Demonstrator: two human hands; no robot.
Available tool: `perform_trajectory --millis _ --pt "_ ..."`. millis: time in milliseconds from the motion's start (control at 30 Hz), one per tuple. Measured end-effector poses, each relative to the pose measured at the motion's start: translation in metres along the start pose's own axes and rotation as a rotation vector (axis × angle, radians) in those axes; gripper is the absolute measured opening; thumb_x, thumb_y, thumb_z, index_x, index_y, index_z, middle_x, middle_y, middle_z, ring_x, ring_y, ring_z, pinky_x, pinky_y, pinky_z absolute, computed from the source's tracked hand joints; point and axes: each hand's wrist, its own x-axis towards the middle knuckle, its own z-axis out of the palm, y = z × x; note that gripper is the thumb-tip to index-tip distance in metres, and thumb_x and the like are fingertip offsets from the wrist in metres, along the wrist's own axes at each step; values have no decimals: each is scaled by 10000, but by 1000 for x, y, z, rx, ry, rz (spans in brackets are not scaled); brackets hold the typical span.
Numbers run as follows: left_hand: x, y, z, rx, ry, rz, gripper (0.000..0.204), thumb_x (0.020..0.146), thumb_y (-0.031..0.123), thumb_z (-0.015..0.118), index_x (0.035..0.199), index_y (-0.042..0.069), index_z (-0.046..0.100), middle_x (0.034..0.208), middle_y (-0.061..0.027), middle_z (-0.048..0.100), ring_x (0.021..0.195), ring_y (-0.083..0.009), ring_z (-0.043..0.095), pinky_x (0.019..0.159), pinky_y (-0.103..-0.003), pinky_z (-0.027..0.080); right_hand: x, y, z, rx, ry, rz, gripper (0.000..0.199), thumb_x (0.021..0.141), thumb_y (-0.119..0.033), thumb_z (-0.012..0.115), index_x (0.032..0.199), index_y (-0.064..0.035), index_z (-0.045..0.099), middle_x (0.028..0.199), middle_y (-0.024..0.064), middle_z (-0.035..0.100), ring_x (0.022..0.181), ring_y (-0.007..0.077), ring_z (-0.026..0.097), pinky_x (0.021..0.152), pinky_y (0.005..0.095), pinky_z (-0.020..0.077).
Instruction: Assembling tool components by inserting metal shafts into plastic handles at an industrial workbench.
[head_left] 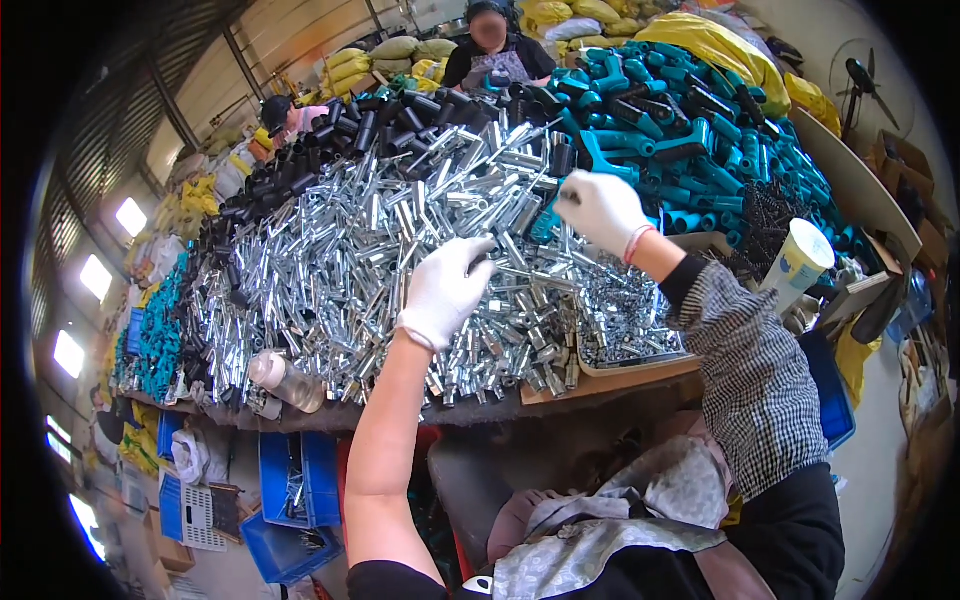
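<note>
My left hand [447,287], in a white glove, rests fingers-down on a big heap of shiny metal tubes [350,250] and seems to pinch one small tube at its fingertips. My right hand [600,210], also in a white glove, reaches farther over the heap, at the edge of a pile of teal plastic handles [690,130]; its fingers are curled, and whether it holds a part I cannot tell. A shallow tray of small metal springs and screws [625,320] lies just under my right forearm.
Black plastic tubes [330,140] are piled at the back left. A paper cup [797,262] stands at the right, a plastic bottle [285,380] lies at the table's front edge. Two other people work at the far side. Blue crates [290,480] stand below the table.
</note>
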Motion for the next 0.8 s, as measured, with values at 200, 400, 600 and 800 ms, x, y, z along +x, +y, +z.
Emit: perform_trajectory --millis 200,400,600,800 --pt "-25 28 8 -932 -97 -357 522 967 374 634 1278 -44 608 1107 -136 709 869 -189 694 749 -301 557 -16 -59 -60 929 -31 264 210 912 -128 617 1074 -2 659 829 67 691 649 110 661 589 252 530" --pt "-61 47 17 -1228 277 -319 451 1066 397 457 1240 -7 554 1080 -109 649 802 -142 646 648 -265 536 -34 -57 -21 546 -570 -219 262 855 -222 664 1023 -30 727 881 141 720 818 254 711 767 355 542" --pt "-133 33 13 -1161 389 -402 381 1062 343 488 1170 -6 598 1055 -75 657 819 -106 619 677 -244 526 -2 -49 53 67 -236 -374 167 822 -216 628 855 -126 766 834 126 712 818 333 692 744 447 536" --pt "-177 34 12 -1164 383 -532 388 1048 347 521 1190 -3 606 1060 -75 666 812 -89 614 680 -227 518 12 -72 91 -404 -126 -352 134 785 -177 657 786 -86 755 783 130 713 762 327 715 672 444 554"
